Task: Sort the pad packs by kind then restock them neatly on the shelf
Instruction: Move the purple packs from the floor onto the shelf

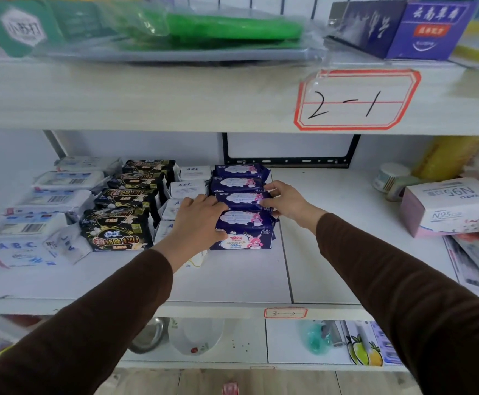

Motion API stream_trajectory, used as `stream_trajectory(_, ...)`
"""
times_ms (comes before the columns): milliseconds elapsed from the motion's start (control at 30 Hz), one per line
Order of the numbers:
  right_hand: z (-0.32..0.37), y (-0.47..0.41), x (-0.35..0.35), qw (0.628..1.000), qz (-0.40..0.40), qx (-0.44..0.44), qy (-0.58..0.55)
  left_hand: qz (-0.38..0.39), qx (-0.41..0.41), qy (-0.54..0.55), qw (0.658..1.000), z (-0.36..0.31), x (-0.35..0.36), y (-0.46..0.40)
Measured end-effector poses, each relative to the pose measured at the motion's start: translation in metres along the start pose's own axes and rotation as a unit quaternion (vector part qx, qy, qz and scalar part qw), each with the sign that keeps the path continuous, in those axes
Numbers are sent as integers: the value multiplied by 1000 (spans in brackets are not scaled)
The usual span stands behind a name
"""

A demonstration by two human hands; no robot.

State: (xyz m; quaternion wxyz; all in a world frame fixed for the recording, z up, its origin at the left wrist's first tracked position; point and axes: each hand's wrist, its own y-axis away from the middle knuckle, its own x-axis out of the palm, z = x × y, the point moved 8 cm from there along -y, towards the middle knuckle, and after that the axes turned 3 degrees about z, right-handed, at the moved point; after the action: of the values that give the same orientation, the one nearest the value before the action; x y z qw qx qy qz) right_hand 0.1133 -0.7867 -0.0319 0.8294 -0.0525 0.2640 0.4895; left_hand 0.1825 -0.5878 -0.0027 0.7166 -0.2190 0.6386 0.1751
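Left hand (201, 216): lying flat on the front navy pad pack (244, 230), fingers straight.
Right hand (285, 199): gripping the third navy pack (239, 198) (row of four).

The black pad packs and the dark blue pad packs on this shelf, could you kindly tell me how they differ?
The black pad packs carry gold lettering and "420"; the dark blue pad packs show a pink cartoon figure. Black stands untouched; both hands, left hand and right hand, are on the blue row. Both form single front-to-back rows.

Shop: labelled shelf (232, 310), stocked pad packs (118, 232)
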Motion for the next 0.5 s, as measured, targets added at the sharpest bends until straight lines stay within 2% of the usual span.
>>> stream_trajectory(100, 4, 14, -8, 996, -65, -28, 62, -17, 10, 17, 1000, 1, 2, 9)
stream_trajectory(233, 22, 58, -10, 963, -181, -116, 161, -64, 22, 43, 997, 0, -3, 31)
stream_trajectory(400, 27, 138, 18, 926, -238, -211, 202, -147, 53, 105, 982, -6, -12, 76)
stream_trajectory(500, 15, 181, 43, 912, -251, -237, 221, -179, 75, 145, 970, -15, -8, 109)
